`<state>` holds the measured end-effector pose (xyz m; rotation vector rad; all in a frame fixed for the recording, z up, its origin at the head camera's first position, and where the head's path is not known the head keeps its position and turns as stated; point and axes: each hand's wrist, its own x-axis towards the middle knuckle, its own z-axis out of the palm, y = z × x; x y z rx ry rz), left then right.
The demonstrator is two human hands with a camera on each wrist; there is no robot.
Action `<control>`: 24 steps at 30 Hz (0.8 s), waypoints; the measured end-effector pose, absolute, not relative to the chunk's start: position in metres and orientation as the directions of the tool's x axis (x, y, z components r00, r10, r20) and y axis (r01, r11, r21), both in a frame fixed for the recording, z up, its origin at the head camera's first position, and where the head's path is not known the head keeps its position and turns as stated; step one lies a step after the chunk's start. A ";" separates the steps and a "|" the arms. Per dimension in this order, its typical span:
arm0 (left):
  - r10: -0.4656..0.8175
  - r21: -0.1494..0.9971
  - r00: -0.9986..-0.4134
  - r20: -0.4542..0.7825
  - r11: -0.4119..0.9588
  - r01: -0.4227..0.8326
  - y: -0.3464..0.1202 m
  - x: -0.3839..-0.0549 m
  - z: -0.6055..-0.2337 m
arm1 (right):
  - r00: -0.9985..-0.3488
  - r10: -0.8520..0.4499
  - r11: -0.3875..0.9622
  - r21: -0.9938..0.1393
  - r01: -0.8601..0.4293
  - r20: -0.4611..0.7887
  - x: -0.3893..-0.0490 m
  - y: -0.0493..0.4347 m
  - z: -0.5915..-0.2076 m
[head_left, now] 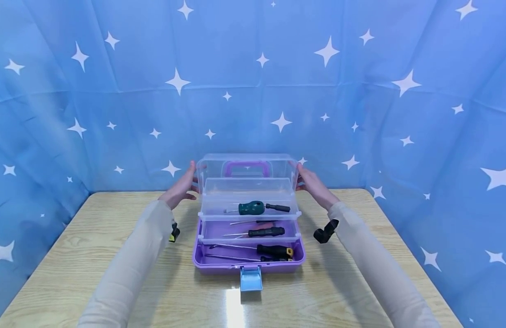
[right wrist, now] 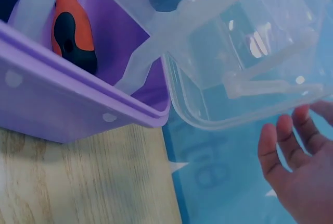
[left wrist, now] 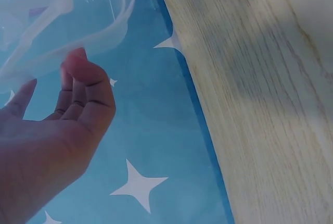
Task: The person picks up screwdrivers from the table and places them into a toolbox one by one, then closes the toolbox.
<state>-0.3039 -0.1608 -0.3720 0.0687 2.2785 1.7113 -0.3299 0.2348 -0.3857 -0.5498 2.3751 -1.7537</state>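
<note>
A purple toolbox (head_left: 248, 269) stands unlatched, its clear lid (head_left: 212, 160) raised at the back and two clear trays fanned out. My left hand (head_left: 181, 186) is at the lid's left side, fingertips right at the rim and lower fingers loosely bent. On the other side, my right hand (head_left: 314, 186) has its fingertips at the lid's edge, fingers relaxed. The upper tray carries a green-handled screwdriver (head_left: 251, 208) and a black-handled tool (head_left: 278, 207). A black-handled screwdriver (head_left: 266, 232) lies in the lower tray. Yellow-and-black-handled screwdrivers (head_left: 274, 250) lie in the base.
The light blue latch (head_left: 251, 279) hangs down at the box's front. An orange-and-black handle (right wrist: 73, 31) shows inside the base. The wooden table (head_left: 203, 305) ends just behind the box, where a blue star-patterned curtain (head_left: 236, 109) hangs.
</note>
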 end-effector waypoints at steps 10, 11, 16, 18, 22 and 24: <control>0.256 0.943 -0.945 -0.204 0.309 -0.120 -0.164 -0.298 -0.365 | -0.940 -0.341 0.218 -0.970 -0.103 0.023 -0.322 0.238 -0.372; 0.263 0.943 -0.943 -0.206 0.311 -0.119 -0.164 -0.297 -0.364 | -0.939 -0.344 0.210 -0.974 -0.088 0.011 -0.321 0.238 -0.370; 0.288 0.934 -0.933 -0.218 0.338 -0.114 -0.165 -0.292 -0.358 | -0.916 -0.399 0.150 -0.989 -0.015 -0.047 -0.318 0.241 -0.361; 0.288 0.929 -0.931 -0.224 0.351 -0.115 -0.166 -0.290 -0.356 | -0.909 -0.411 0.133 -0.991 0.018 -0.072 -0.316 0.242 -0.358; 0.286 0.923 -0.930 -0.229 0.368 -0.114 -0.167 -0.286 -0.353 | -0.902 -0.417 0.126 -0.990 0.064 -0.111 -0.314 0.244 -0.352; 0.292 0.923 -0.929 -0.226 0.368 -0.109 -0.168 -0.284 -0.352 | -0.897 -0.422 0.138 -0.987 0.076 -0.128 -0.313 0.244 -0.349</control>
